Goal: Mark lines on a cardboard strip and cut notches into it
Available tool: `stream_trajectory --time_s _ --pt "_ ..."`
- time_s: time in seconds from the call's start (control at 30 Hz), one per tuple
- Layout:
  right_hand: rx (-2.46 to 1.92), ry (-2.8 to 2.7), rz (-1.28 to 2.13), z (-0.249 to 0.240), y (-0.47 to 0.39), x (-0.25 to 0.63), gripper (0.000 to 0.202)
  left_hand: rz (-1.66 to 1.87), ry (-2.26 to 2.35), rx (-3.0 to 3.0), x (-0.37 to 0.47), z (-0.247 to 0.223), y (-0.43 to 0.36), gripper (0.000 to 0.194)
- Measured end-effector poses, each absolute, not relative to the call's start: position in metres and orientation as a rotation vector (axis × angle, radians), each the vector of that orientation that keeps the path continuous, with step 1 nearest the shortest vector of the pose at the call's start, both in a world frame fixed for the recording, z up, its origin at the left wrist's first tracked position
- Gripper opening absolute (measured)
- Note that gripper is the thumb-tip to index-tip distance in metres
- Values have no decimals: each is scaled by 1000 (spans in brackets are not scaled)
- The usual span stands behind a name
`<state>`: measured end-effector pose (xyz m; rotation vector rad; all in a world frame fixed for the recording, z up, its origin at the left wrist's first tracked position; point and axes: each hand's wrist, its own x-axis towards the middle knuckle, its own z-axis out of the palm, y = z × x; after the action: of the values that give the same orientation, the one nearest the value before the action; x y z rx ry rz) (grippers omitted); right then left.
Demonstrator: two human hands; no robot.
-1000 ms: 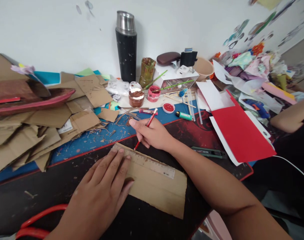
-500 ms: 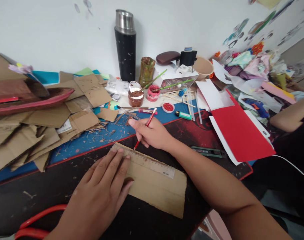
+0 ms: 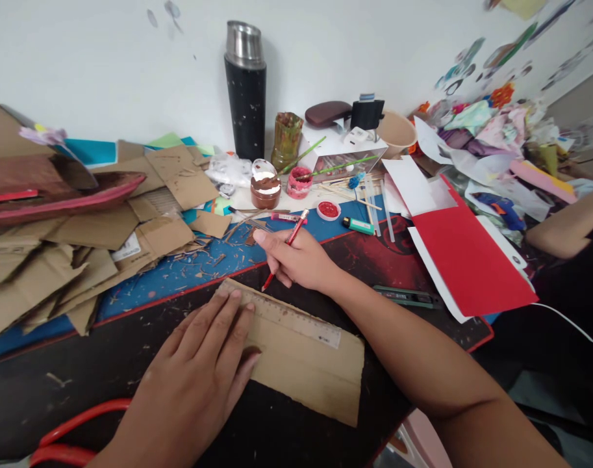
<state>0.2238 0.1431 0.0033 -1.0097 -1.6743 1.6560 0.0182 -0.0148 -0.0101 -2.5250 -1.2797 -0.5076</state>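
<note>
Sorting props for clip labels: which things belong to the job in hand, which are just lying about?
In use:
- pencil, in the right hand
- ruler, left hand on it
- cardboard piece, under the ruler

Probably just lying about:
- flask
- red card
- cutter
- scissors

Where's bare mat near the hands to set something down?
Dark mat between the cardboard pile and red-handled scissors, mostly bare save a small scrap; also below the cardboard piece, between left hand and right forearm. Crowded: the back, with paint pots and flask, and right, with red paper.
</note>
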Motion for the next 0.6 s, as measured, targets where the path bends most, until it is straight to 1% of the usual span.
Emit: stream_trajectory --time_s 0.6 --pt "-969 -1658 1671 5 141 223 76 -500 -1288 -2513 17 -13 -15 49"
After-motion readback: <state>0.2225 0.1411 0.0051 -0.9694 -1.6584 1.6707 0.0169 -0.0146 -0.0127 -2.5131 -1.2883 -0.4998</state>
